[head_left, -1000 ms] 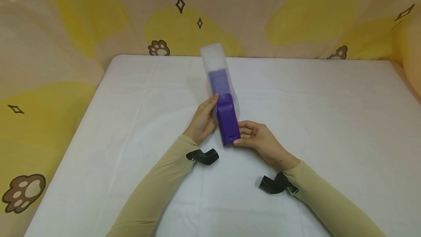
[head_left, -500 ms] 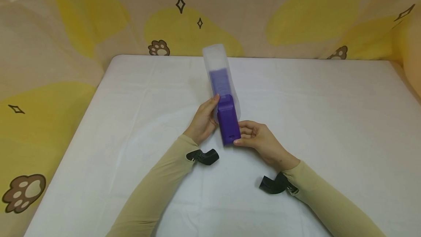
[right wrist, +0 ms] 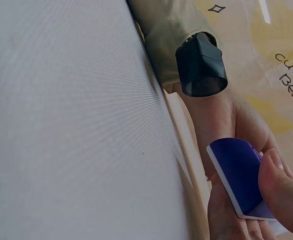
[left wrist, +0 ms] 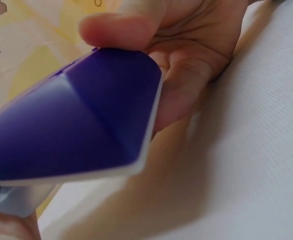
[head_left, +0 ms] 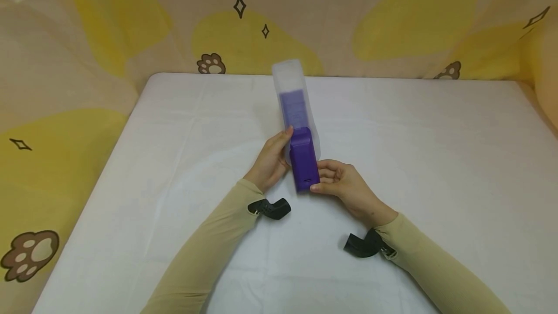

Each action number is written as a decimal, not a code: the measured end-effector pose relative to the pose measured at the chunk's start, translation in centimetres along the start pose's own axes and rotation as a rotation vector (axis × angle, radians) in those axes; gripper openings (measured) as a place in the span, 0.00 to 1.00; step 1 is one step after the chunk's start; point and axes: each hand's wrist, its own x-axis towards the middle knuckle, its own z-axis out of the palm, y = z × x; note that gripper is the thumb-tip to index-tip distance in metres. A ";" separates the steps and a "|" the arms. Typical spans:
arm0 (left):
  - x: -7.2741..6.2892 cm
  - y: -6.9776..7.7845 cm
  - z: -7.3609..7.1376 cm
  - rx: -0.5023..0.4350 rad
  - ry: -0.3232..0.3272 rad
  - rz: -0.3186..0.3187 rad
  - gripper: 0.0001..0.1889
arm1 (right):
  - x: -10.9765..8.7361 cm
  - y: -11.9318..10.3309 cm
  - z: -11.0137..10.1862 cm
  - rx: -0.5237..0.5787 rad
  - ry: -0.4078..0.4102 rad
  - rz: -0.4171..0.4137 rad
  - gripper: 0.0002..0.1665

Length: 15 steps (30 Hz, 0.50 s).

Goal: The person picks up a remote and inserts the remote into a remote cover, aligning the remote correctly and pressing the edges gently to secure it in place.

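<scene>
A purple box [head_left: 303, 159] lies half inside a translucent plastic sleeve [head_left: 291, 79], slanting up from the white table [head_left: 436, 159] with its far end raised. My left hand [head_left: 270, 161] grips the sleeve's open end at the box's left side, thumb on top. My right hand [head_left: 337, 183] pinches the box's near end. The left wrist view shows the purple box [left wrist: 76, 120] close up under the left hand [left wrist: 186, 65]. In the right wrist view, the right thumb [right wrist: 281, 185] presses on the purple box [right wrist: 239, 175].
A black wrist camera [head_left: 270, 207] sits on the left sleeve and another black wrist camera [head_left: 362, 245] on the right. A beige and yellow cloth backdrop [head_left: 131, 28] with paw prints hangs behind and left of the table. White cloth stretches on both sides of the hands.
The sleeve's far end has swung slightly to the right. Both hands keep the same hold, and the box's near end stays in place.
</scene>
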 end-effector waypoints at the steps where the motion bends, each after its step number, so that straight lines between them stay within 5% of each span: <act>1: 0.0 0.0 0.0 0.001 0.001 -0.001 0.25 | 0.0 0.0 0.0 0.000 0.000 0.000 0.30; 15: 0.0 0.0 -0.1 0.026 -0.001 -0.014 0.25 | 0.1 0.0 0.2 0.010 0.022 0.009 0.30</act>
